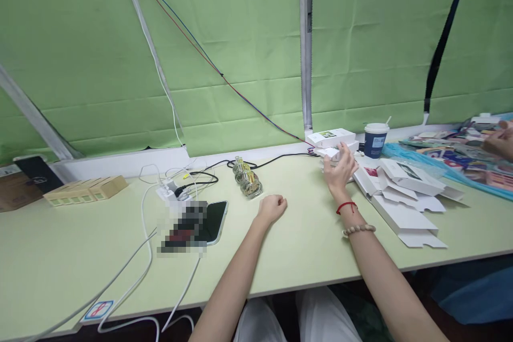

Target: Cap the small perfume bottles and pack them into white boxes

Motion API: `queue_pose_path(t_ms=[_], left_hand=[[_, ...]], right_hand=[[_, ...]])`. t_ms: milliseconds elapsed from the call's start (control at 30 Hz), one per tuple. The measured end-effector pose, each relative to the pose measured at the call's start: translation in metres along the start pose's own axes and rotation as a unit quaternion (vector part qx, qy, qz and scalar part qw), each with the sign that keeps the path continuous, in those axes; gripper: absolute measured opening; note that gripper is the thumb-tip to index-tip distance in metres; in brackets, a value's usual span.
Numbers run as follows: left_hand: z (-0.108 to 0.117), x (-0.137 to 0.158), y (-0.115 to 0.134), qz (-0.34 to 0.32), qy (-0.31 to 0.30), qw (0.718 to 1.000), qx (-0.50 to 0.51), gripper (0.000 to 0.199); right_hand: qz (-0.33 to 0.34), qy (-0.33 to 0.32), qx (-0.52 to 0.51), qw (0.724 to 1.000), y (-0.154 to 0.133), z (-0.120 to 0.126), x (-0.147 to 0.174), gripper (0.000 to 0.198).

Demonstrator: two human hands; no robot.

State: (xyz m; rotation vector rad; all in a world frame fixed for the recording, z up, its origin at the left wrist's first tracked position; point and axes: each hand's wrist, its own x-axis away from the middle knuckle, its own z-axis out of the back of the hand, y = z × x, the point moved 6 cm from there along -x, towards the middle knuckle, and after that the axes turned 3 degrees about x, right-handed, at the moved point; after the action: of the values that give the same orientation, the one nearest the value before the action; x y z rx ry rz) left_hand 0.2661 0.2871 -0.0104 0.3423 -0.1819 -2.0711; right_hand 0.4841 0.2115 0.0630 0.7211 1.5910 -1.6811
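My left hand [273, 207] rests on the table [304, 246], its fingers curled into a fist with nothing showing in it. Just beyond it stands a short row of clear glass bottles [249, 183] with yellowish parts. Farther right, my right hand [340, 168] is raised at a small stack of white boxes [331, 138], fingers bent and apart. The fingertips overlap the lower box from this angle; whether they touch it I cannot tell. Right of that hand lies a pile of white flat-sided cartons [404, 219], some with open flaps and small printed pictures.
A dark blue paper cup [375, 141] stands behind the cartons. Left are a phone [214, 223], a blurred-out patch, a power strip [172, 191], cables and tan boxes [86, 189]. Another person's hand [500, 141] is over colourful packets [452, 155] at the far right.
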Motion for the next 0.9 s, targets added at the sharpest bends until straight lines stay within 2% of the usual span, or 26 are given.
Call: queue_pose_path(t_ms=[233, 333, 567, 700, 900], left_hand=[[0.000, 0.000, 0.001, 0.003, -0.006, 1.000, -0.001, 0.032], [0.000, 0.000, 0.000, 0.001, -0.004, 1.000, 0.001, 0.033], [-0.001, 0.000, 0.000, -0.003, 0.001, 1.000, 0.003, 0.034], [0.000, 0.000, 0.000, -0.002, 0.000, 1.000, 0.004, 0.033], [0.000, 0.000, 0.000, 0.000, -0.001, 1.000, 0.003, 0.033]], right_hand=[[0.019, -0.019, 0.005, 1.000, -0.001, -0.006, 0.003, 0.058], [0.003, -0.044, -0.012, 0.999, 0.004, -0.011, 0.003, 0.064], [-0.050, -0.171, -0.010, 0.984, 0.012, -0.030, 0.010, 0.070], [-0.082, -0.202, 0.015, 0.976, 0.021, -0.039, 0.017, 0.079], [-0.107, -0.226, 0.040, 0.967, 0.032, -0.048, 0.025, 0.081]])
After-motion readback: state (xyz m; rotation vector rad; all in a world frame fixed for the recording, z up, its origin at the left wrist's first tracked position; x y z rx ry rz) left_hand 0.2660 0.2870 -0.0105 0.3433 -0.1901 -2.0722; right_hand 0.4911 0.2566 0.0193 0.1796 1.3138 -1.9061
